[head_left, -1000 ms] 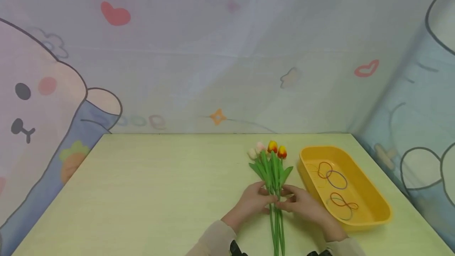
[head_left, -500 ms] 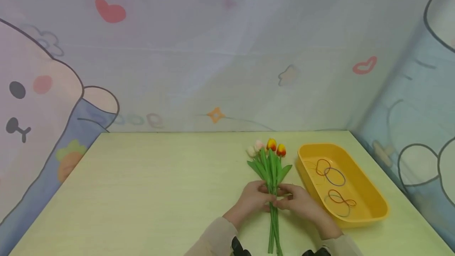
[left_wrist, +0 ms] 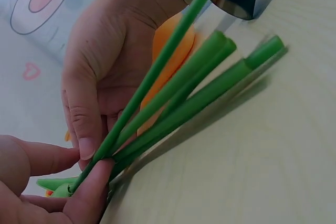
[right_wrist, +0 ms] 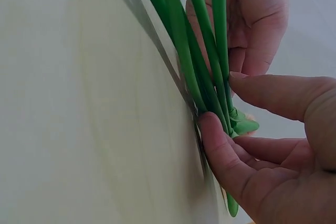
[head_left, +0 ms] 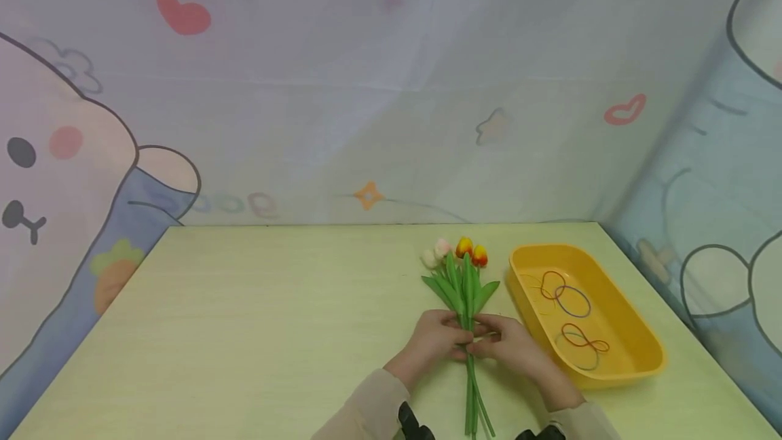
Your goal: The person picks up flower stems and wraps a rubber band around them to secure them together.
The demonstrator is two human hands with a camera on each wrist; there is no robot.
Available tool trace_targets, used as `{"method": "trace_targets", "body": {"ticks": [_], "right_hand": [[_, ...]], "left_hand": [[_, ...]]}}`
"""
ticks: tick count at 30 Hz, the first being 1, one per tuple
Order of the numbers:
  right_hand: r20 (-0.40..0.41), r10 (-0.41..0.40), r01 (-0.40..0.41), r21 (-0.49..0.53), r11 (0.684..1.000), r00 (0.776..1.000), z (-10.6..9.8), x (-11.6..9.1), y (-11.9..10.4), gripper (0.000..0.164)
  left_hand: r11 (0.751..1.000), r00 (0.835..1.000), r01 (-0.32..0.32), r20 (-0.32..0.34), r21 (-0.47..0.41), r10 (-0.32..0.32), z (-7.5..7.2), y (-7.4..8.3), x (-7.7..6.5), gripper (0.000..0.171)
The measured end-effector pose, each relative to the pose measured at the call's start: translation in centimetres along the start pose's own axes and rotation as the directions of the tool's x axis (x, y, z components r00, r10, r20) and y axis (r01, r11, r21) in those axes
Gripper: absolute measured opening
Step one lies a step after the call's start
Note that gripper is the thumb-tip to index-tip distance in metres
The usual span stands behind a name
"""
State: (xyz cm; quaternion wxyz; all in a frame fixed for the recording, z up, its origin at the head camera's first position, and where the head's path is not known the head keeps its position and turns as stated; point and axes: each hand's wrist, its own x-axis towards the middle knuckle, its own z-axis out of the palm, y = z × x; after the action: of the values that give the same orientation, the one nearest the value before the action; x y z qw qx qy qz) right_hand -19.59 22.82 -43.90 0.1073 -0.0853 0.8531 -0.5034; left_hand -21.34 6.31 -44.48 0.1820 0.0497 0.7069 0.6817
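Observation:
A bunch of tulips point(head_left: 468, 284), pale pink, cream and orange-yellow heads above green leaves, lies upright in the head view, heads toward the back of the table. My left hand point(head_left: 432, 339) pinches the green stems point(left_wrist: 173, 90) from the left, just below the leaves. From the right, my right hand point(head_left: 510, 345) pinches them at the same height, its thumb point(right_wrist: 220, 148) and fingers on either side. Below the hands the loose stem ends fan apart, with one slanting off to the right. The wrist views show the stems close over the table.
Right of the hands stands a yellow tray point(head_left: 641, 338) holding several rubber bands, among them a blue band point(head_left: 577, 314) and red bands. A pale green table point(head_left: 263, 331) extends to the left. Behind it hangs a printed cloth point(head_left: 342, 87) with cartoon figures.
Both hands stay on the stems. The lower stem ends have drawn together, then splayed, one now angling right. The whole head view has shifted slightly.

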Motion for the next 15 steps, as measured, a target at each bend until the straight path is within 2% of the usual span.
{"method": "trace_targets", "body": {"ticks": [6, 11, 15], "right_hand": [[-0.029, 0.026, -0.025, 0.022, 0.999, 0.999, 0.23, 0.10, -0.01, 0.067], [-0.046, 0.036, -0.034, 0.041, 0.999, 0.998, 0.31, 0.16, -0.06, 0.067], [-0.048, 0.021, -0.019, 0.037, 0.999, 0.999, 0.36, 0.15, -0.10, 0.068]], "left_hand": [[0.999, 0.999, -0.036, 0.019, -0.011, 0.036, -0.15, -0.35, 0.17, 0.035], [0.999, 0.999, -0.027, 0.035, -0.035, 0.028, -0.30, -0.33, 0.11, 0.045], [1.000, 0.999, -0.020, 0.032, -0.018, 0.021, -0.32, -0.26, 0.06, 0.052]]}}
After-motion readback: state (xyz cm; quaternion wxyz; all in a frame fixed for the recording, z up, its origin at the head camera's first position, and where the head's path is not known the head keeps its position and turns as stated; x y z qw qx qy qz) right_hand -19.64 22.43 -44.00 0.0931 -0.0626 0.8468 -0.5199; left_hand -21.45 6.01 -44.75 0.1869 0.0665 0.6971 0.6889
